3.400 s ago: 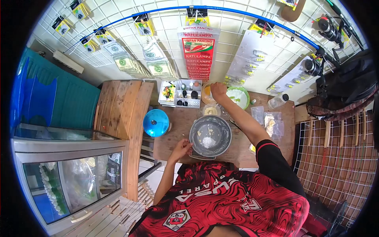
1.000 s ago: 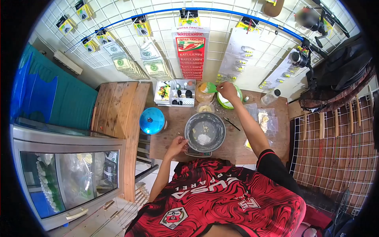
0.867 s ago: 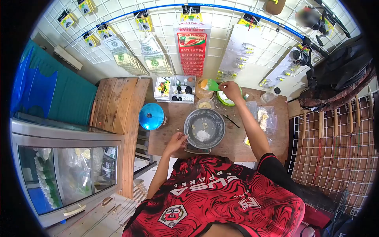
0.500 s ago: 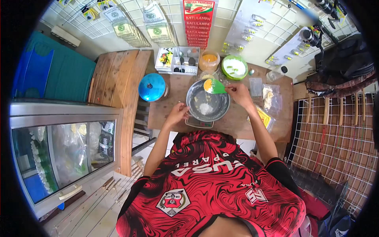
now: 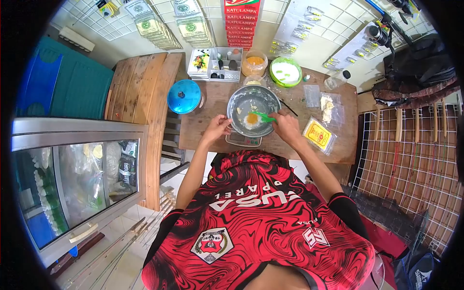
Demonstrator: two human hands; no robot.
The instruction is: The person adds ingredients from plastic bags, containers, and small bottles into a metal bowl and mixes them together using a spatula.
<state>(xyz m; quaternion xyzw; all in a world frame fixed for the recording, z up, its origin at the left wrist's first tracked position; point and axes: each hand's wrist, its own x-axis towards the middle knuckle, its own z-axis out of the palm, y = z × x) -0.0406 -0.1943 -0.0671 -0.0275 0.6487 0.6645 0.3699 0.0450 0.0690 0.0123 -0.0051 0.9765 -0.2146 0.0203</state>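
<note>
A grey metal bowl (image 5: 236,100) rests on a digital scale (image 5: 237,139) near the table's front edge. White powder, pale crumbs and a small heap of orange-yellow powder (image 5: 253,118) lie in it. My right hand (image 5: 286,126) is closed on the handle of a green scoop (image 5: 266,117), whose head is low inside the bowl beside the yellow heap. At the bowl's left rim is my left hand (image 5: 217,128), its fingers curled with thumb and fingertips at the edge. Behind the bowl stand a tub of orange powder (image 5: 254,61) and a green bowl of white powder (image 5: 286,71).
A blue-lidded container (image 5: 184,95) stands left of the bowl, with a white organiser box (image 5: 226,72) behind. To the right are a yellow-labelled packet (image 5: 319,134), plastic bags (image 5: 333,109), a dark stick (image 5: 289,107) and a clear jar (image 5: 337,80). A glass-topped freezer (image 5: 82,181) stands at left.
My right hand has brought the green scoop from the orange tub to the grey bowl. Yellow powder now lies on the white powder. My left hand remains by the bowl's rim. The view has tilted down.
</note>
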